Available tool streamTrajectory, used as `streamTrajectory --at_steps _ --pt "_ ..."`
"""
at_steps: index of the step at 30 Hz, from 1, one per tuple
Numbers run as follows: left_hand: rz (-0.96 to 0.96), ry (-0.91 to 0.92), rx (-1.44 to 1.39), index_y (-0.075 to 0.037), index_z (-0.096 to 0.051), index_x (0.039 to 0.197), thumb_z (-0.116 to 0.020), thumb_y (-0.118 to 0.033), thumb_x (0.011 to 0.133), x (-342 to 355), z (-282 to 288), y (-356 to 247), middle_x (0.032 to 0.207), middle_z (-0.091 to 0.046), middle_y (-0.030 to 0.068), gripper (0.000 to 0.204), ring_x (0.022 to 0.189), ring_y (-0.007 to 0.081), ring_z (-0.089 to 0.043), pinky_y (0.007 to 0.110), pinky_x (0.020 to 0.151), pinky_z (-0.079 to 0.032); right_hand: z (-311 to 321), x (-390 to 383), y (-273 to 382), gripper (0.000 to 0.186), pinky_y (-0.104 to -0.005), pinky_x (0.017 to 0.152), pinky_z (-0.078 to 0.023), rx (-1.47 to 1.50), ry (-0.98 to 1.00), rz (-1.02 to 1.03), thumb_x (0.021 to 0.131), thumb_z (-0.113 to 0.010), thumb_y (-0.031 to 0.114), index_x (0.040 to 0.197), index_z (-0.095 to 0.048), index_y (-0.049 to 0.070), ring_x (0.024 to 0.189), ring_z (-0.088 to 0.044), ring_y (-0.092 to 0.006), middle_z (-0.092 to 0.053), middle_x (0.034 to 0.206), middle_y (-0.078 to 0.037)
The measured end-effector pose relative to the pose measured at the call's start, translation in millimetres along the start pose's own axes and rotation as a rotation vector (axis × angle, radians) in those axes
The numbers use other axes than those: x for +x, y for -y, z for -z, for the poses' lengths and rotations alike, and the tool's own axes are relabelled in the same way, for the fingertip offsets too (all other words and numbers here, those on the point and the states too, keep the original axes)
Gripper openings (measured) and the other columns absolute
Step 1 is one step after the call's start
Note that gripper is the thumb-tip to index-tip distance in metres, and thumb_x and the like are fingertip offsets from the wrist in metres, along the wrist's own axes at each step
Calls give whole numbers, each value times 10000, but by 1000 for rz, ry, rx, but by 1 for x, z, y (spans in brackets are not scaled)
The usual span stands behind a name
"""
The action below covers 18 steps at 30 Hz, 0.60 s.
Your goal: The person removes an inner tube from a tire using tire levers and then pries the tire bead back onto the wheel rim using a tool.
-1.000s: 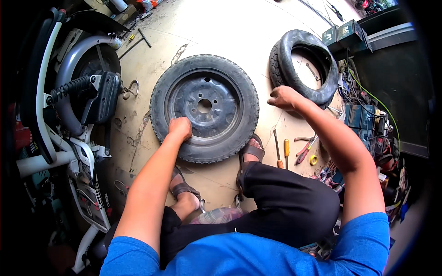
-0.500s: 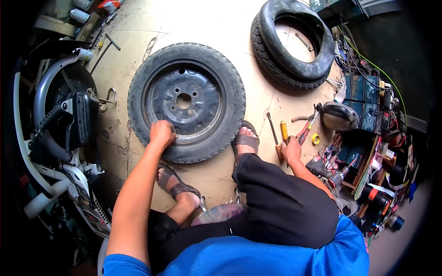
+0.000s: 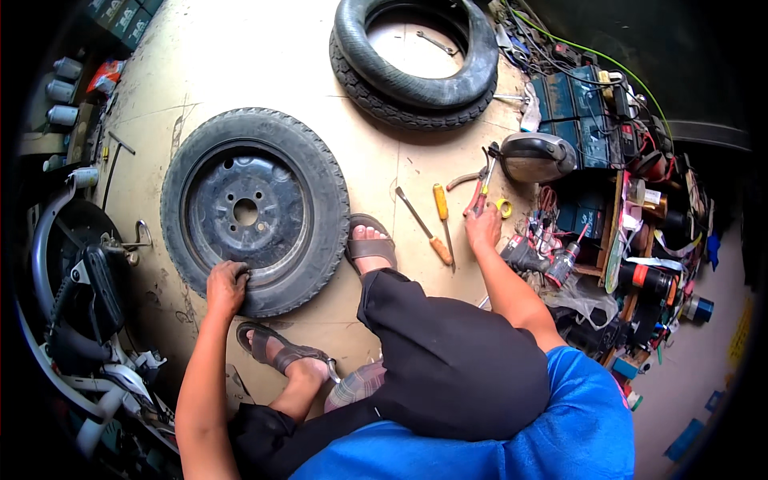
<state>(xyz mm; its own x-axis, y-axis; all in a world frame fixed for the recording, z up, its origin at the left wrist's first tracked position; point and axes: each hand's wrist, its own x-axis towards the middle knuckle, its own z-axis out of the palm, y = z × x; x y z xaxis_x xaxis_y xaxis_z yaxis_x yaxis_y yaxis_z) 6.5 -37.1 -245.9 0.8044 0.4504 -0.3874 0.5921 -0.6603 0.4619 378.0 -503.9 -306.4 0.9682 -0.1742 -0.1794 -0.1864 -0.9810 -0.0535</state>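
A black tire on a dark steel wheel rim (image 3: 276,216) lies flat on the floor at my left. At its near side, my left hand (image 3: 227,288) rests with its fingers curled in at the inner edge of the tire; whatever they pinch is hidden. My right hand (image 3: 483,227) is closed around the handles of red-handled pliers (image 3: 482,190) lying on the floor. Just left of it are a screwdriver with an orange-brown handle (image 3: 439,250) and a yellow-handled tool (image 3: 441,202). A yellow tape roll (image 3: 504,208) sits right beside the hand.
Another tire (image 3: 384,112) with an inner tube (image 3: 360,56) on top lies farther off, a wrench (image 3: 436,42) inside its ring. A mirror (image 3: 538,157), a power drill (image 3: 560,264) and crowded shelves line the right. Motorbike parts (image 3: 88,280) stand at the left.
My right hand has moved from the screwdrivers up and right onto the pliers. My left hand remains at the wheel's near edge. The whole view has swung to the right.
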Motion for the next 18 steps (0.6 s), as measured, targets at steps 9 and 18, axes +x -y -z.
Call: streamTrajectory --at_steps 9,18 --pt "-245 106 132 -19 -702 1194 -869 -309 762 -10 31 0 1219 -697 159 546 1244 362 -606 469 1149 -430 -4 10 -53 469 -481 880 -515 301 -45 -123 926 -597 355 1153 -682 -46 973 -691 -432 -721 1028 -276" --pt "-276 361 589 16 -416 1542 -938 -463 617 -33 24 -17 1573 -451 193 1165 1541 348 -326 531 1308 -141 148 -83 118 298 -316 990 -515 851 -29 751 978 -709 60 1258 -636 -8 1075 -667 -171 -723 1171 -106"
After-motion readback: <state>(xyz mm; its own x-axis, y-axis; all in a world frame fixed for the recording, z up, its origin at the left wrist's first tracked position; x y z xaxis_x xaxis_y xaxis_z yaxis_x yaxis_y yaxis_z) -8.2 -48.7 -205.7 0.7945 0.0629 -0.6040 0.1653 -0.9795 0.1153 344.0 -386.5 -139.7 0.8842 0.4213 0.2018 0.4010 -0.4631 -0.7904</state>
